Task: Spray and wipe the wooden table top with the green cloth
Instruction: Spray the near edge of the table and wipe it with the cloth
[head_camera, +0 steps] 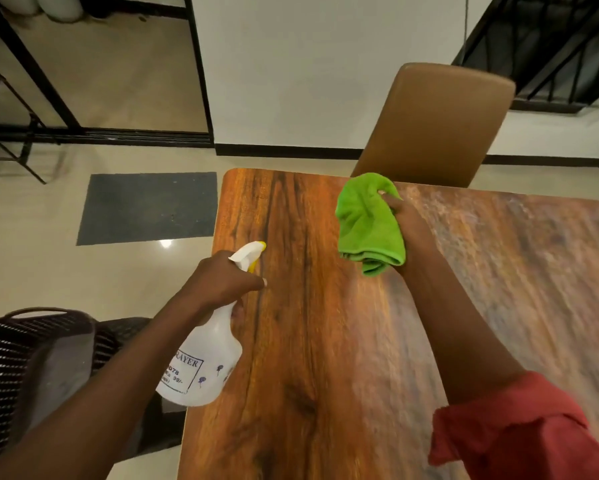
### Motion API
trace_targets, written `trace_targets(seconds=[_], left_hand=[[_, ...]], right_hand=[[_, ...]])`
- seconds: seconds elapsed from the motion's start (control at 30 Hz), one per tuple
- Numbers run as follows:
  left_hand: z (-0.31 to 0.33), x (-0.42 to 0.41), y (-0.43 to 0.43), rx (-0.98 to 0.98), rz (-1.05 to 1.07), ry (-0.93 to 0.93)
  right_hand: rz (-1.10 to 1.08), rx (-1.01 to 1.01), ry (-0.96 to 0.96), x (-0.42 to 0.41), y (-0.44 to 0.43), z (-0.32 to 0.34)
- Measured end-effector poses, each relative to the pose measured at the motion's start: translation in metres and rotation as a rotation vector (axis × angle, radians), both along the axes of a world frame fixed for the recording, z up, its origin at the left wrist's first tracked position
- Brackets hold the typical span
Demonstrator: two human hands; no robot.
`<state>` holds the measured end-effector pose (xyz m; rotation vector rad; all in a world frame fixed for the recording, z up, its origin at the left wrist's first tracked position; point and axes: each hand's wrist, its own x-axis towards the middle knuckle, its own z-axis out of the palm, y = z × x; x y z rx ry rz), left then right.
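Both hands full: green cloth, spray bottle

The bunched green cloth sits in the right hand's curled fingers over the far middle of the wooden surface. The left hand's fingers wrap the spray bottle's neck at the left edge, nozzle pointing away.

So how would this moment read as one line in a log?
left hand: holds spray bottle at table top edge | right hand: grips bunched green cloth over table top

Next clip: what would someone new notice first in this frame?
The bright green cloth stands out, bunched in the right hand over the wooden table top near its far edge. Next comes the white spray bottle, gripped by the left hand at the table's left edge.
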<state>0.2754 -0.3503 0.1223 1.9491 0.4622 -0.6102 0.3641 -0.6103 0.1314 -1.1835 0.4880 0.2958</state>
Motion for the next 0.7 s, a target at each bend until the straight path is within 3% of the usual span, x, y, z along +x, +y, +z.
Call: trace_targets(seconds=[0.13, 0.23, 0.37, 0.7], left_hand=[[0.005, -0.026, -0.003, -0.022, -0.022, 0.0], [0.008, -0.052, -0.01, -0.014, -0.067, 0.015], [0.01, -0.07, -0.013, -0.022, -0.09, 0.022], [0.03, -0.132, -0.048, -0.072, -0.269, 0.007]], right_hand=[[-0.073, 0.132, -0.056, -0.066, -0.027, 0.006], [-0.116, 0.197, 0.016, -0.106, -0.032, 0.01], [-0.14, 0.141, 0.048, -0.132, -0.032, 0.035], [-0.16, 0.256, 0.0, -0.179, -0.043, 0.071]])
